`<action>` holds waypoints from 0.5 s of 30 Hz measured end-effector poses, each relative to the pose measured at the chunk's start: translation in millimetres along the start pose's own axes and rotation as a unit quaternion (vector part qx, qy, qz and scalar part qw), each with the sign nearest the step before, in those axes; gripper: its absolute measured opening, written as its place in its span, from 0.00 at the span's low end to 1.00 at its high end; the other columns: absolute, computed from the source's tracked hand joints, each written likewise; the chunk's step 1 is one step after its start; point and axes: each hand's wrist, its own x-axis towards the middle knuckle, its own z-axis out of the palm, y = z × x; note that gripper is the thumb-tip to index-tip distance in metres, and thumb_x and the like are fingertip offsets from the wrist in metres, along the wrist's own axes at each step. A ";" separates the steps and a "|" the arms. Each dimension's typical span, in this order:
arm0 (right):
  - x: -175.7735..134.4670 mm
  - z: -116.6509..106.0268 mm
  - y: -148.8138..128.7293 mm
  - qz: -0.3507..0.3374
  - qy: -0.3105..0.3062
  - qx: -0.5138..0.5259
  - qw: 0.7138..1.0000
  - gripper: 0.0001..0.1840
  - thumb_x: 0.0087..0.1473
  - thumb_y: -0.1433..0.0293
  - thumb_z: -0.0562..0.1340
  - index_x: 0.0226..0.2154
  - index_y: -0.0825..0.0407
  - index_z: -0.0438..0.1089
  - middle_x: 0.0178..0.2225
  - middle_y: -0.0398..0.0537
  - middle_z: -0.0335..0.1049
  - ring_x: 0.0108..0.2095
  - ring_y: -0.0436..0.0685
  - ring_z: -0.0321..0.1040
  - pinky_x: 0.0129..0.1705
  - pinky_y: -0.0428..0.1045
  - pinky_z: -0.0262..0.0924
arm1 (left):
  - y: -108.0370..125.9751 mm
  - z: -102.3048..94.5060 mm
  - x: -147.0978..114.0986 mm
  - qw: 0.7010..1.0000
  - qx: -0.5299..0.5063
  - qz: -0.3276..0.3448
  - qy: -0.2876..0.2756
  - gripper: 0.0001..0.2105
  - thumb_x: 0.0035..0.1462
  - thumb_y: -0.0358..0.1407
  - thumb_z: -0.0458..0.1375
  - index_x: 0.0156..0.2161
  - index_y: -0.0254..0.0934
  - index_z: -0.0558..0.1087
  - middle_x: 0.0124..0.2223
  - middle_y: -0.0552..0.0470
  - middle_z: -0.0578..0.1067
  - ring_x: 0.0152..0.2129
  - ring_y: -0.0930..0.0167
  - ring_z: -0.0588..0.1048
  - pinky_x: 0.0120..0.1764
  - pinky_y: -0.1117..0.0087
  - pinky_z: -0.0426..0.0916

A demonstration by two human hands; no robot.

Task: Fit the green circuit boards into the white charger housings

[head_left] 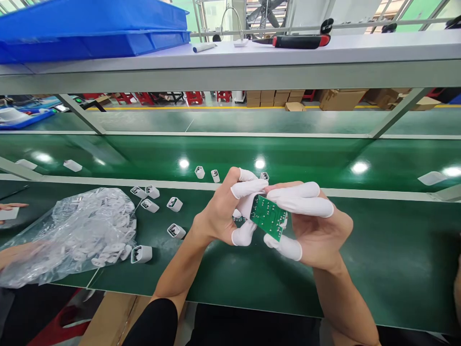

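My left hand (225, 209), with white finger cots on its fingertips, is closed around a white plastic housing (246, 205), mostly covered by the fingers. My right hand (317, 226), also in finger cots, pinches a green circuit board (268, 216) by its right side. The board is tilted, its soldered face towards me, and its left edge meets the housing's open end. How far it sits inside cannot be seen. Left of my hands, several white charger housings with parts inside, one of them a housing (175, 204), lie on the green bench (389, 250).
A clear bag (90, 226) full of white plastic pieces lies at left, near another person's hand (10, 211). More white housings rest on the green conveyor belt (309, 158). Overhead, a shelf (223, 57) carries blue trays (90, 29) and red-black pliers (300, 41).
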 end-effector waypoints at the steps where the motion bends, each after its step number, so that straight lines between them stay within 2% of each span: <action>1: -0.3 -0.5 0.1 0.001 -0.003 0.002 1.000 0.38 0.49 0.71 0.81 0.61 0.35 0.80 0.49 0.45 0.86 0.47 0.69 0.86 0.40 0.62 0.86 | 0.1 0.1 0.1 1.000 0.000 0.001 -0.002 0.35 0.64 0.44 0.62 0.74 0.37 0.67 0.47 0.45 0.67 0.44 0.61 0.74 0.39 0.56 0.81; 5: -0.9 -2.1 0.4 0.007 -0.015 -0.006 1.000 0.37 0.52 0.71 0.80 0.62 0.32 0.79 0.49 0.43 0.86 0.47 0.67 0.85 0.40 0.62 0.84 | 2.7 -0.3 0.8 1.000 0.017 -0.016 -0.007 0.33 0.66 0.47 0.60 0.74 0.42 0.67 0.47 0.45 0.67 0.43 0.60 0.75 0.37 0.57 0.80; 10: -1.6 -1.7 1.5 -0.006 -0.021 -0.042 0.999 0.38 0.51 0.76 0.79 0.62 0.39 0.78 0.48 0.48 0.84 0.48 0.67 0.82 0.46 0.64 0.83 | 5.4 -2.7 3.3 0.999 0.027 -0.029 -0.036 0.33 0.67 0.50 0.60 0.73 0.44 0.66 0.46 0.45 0.68 0.41 0.59 0.74 0.35 0.56 0.77; 13: -2.8 -2.7 4.6 -0.008 -0.023 -0.125 0.992 0.36 0.55 0.70 0.79 0.64 0.37 0.76 0.55 0.51 0.81 0.53 0.69 0.80 0.51 0.69 0.82 | 3.4 -2.8 3.3 0.998 0.018 -0.046 -0.035 0.31 0.68 0.52 0.60 0.71 0.43 0.67 0.44 0.46 0.68 0.38 0.61 0.72 0.33 0.59 0.73; 15: -3.1 -4.5 7.1 -0.037 -0.015 -0.178 0.983 0.39 0.57 0.63 0.80 0.68 0.38 0.73 0.59 0.54 0.78 0.57 0.72 0.79 0.54 0.71 0.82 | 1.6 -1.7 1.2 0.998 0.009 -0.062 -0.030 0.29 0.68 0.52 0.61 0.68 0.43 0.69 0.43 0.47 0.68 0.36 0.63 0.70 0.33 0.60 0.72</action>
